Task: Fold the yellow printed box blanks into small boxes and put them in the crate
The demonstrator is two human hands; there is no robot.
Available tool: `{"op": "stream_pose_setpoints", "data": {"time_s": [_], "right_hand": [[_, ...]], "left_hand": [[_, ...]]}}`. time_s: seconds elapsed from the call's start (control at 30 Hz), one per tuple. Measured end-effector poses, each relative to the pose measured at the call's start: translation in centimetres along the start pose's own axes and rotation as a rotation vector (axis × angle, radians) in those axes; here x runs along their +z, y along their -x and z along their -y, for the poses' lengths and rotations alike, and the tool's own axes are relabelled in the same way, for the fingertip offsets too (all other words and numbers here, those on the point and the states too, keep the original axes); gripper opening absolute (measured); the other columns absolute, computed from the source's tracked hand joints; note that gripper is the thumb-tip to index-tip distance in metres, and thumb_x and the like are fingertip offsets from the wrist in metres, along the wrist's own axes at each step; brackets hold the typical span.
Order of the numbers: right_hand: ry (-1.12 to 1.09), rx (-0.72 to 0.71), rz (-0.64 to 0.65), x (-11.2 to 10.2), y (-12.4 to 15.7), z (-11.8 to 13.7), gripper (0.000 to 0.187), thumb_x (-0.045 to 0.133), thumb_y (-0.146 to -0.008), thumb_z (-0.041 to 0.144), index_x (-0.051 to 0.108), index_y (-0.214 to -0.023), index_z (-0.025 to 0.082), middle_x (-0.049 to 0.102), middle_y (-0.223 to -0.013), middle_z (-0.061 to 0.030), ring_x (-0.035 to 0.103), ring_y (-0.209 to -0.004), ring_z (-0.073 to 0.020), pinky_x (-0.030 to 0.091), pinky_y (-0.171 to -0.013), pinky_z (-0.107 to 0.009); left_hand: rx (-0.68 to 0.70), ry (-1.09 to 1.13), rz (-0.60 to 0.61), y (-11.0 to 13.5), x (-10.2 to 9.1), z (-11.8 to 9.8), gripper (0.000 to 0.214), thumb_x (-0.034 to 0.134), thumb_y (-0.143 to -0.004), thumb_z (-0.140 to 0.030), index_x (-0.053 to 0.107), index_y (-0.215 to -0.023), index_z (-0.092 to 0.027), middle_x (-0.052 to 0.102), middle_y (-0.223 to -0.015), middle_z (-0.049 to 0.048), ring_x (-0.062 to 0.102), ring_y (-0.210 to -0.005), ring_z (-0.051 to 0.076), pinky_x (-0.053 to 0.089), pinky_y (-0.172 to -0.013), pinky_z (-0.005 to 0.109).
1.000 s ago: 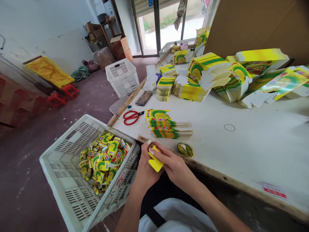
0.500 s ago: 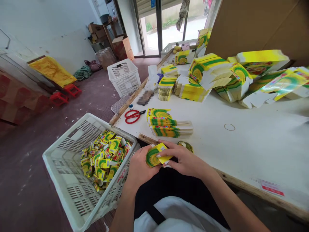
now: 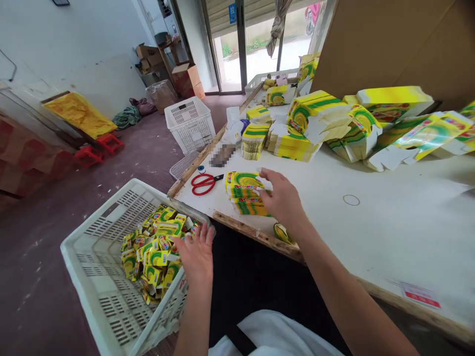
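Note:
My left hand (image 3: 198,254) is open, fingers spread, over the near right rim of a white plastic crate (image 3: 89,242). It holds nothing. Inside the crate lies a heap of small yellow-green folded boxes (image 3: 154,257). My right hand (image 3: 284,200) is at the right end of a stack of flat yellow-green cartons (image 3: 243,193) on the white table. Its thumb and forefinger are apart at the stack's edge, and the hand covers that end. Whether the fingertips touch a carton I cannot tell. Below the right wrist lies a small yellow-green roundish item (image 3: 282,233).
Red-handled scissors (image 3: 203,184) lie left of the stack, beside a small blue-topped spool (image 3: 201,169). More bundles of cartons (image 3: 293,143) line the back of the table (image 3: 371,237). A rubber band (image 3: 351,200) lies at right. Another white crate (image 3: 191,126) stands on the floor.
The yellow box between both hands has left them. My left hand has moved left to the crate and opened; my right hand has moved up and forward to the carton stack.

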State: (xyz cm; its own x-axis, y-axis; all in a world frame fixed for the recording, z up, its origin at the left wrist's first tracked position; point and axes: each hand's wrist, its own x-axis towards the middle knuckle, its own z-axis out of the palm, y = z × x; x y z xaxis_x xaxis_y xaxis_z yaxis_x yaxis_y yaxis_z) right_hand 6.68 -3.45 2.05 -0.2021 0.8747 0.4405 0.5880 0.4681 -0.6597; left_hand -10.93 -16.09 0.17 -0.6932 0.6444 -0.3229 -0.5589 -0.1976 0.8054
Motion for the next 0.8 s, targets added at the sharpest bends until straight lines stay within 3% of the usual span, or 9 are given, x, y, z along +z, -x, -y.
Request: {"op": "stream_pose_setpoints", "data": {"time_s": [0.1, 0.23, 0.37, 0.5, 0.6, 0.67, 0.73, 0.8], "right_hand": [[0.204, 0.004, 0.060, 0.8, -1.7, -1.3, 0.041, 0.055, -0.076, 0.008, 0.061, -0.115, 0.019, 0.071, -0.100, -0.0124, 0.062, -0.092, -0.0307, 0.051, -0.081, -0.046], [0.235, -0.007, 0.092, 1.4, -1.9, -1.6, 0.040, 0.054, -0.073, 0.005, 0.061, -0.110, 0.018, 0.069, -0.099, -0.0137, 0.060, -0.092, -0.0314, 0.049, -0.080, -0.045], [0.208, -0.003, 0.063, 0.7, -1.4, -0.4, 0.046, 0.053, -0.071, 0.004, 0.054, -0.116, 0.015, 0.066, -0.102, -0.0161, 0.059, -0.096, -0.0329, 0.048, -0.081, -0.046], [-0.137, 0.003, 0.058, 0.1, 1.8, 1.9, 0.052, 0.050, -0.071, 0.003, 0.045, -0.119, 0.020, 0.063, -0.094, -0.0070, 0.061, -0.085, -0.0236, 0.049, -0.074, -0.037], [-0.505, 0.068, 0.326, 0.6, 5.9, 4.0, 0.052, 0.053, -0.071, 0.004, 0.041, -0.119, 0.021, 0.060, -0.083, -0.0006, 0.059, -0.069, -0.0159, 0.050, -0.065, -0.029], [-0.771, 0.143, 0.473, 1.1, 8.5, 5.4, 0.054, 0.052, -0.071, 0.002, 0.040, -0.120, 0.021, 0.060, -0.082, 0.0005, 0.059, -0.068, -0.0135, 0.050, -0.062, -0.025], [-0.932, 0.209, 0.511, 1.6, 10.3, 6.4, 0.056, 0.057, -0.072, 0.005, 0.040, -0.122, 0.023, 0.062, -0.087, 0.0000, 0.061, -0.075, -0.0137, 0.052, -0.068, -0.026], [-0.957, 0.240, 0.524, 1.9, 11.3, 6.9, 0.058, 0.063, -0.070, 0.008, 0.044, -0.122, 0.024, 0.063, -0.091, 0.0000, 0.061, -0.082, -0.0147, 0.052, -0.073, -0.028]], "left_hand": [[-0.113, -0.077, 0.048, 0.2, -0.3, 1.0, 0.051, 0.049, -0.087, -0.062, 0.047, -0.117, -0.020, 0.057, -0.122, 0.0155, 0.063, -0.110, 0.022, 0.055, -0.089, 0.038], [-0.136, -0.175, 0.094, 0.5, -0.9, 2.5, 0.040, 0.064, -0.079, -0.051, 0.056, -0.101, -0.019, 0.065, -0.112, 0.0124, 0.067, -0.091, 0.019, 0.055, -0.076, 0.031], [-0.122, -0.196, 0.199, 1.1, -0.6, 3.3, 0.048, 0.072, -0.072, -0.051, 0.058, -0.104, -0.018, 0.069, -0.099, 0.0095, 0.067, -0.078, 0.016, 0.053, -0.070, 0.029], [-0.052, -0.164, 0.411, 2.4, 0.3, 3.3, 0.057, 0.074, -0.068, -0.058, 0.059, -0.109, -0.022, 0.068, -0.110, 0.0105, 0.066, -0.097, 0.023, 0.054, -0.081, 0.037], [0.072, -0.090, 0.456, 3.2, 1.2, 2.5, 0.061, 0.070, -0.065, -0.067, 0.062, -0.109, -0.025, 0.065, -0.118, 0.0091, 0.061, -0.112, 0.027, 0.051, -0.092, 0.042], [0.126, -0.080, 0.415, 3.3, 1.7, 1.8, 0.053, 0.062, -0.072, -0.068, 0.064, -0.101, -0.024, 0.067, -0.104, 0.0076, 0.063, -0.103, 0.025, 0.052, -0.089, 0.040], [0.184, -0.079, 0.340, 3.1, 2.0, 1.4, 0.044, 0.057, -0.077, -0.065, 0.062, -0.088, -0.023, 0.063, -0.081, 0.0031, 0.063, -0.082, 0.019, 0.054, -0.078, 0.032], [0.240, -0.079, 0.258, 2.8, 2.0, 1.5, 0.043, 0.058, -0.078, -0.065, 0.056, -0.079, -0.022, 0.053, -0.067, -0.0020, 0.054, -0.064, 0.012, 0.051, -0.066, 0.025]]}}
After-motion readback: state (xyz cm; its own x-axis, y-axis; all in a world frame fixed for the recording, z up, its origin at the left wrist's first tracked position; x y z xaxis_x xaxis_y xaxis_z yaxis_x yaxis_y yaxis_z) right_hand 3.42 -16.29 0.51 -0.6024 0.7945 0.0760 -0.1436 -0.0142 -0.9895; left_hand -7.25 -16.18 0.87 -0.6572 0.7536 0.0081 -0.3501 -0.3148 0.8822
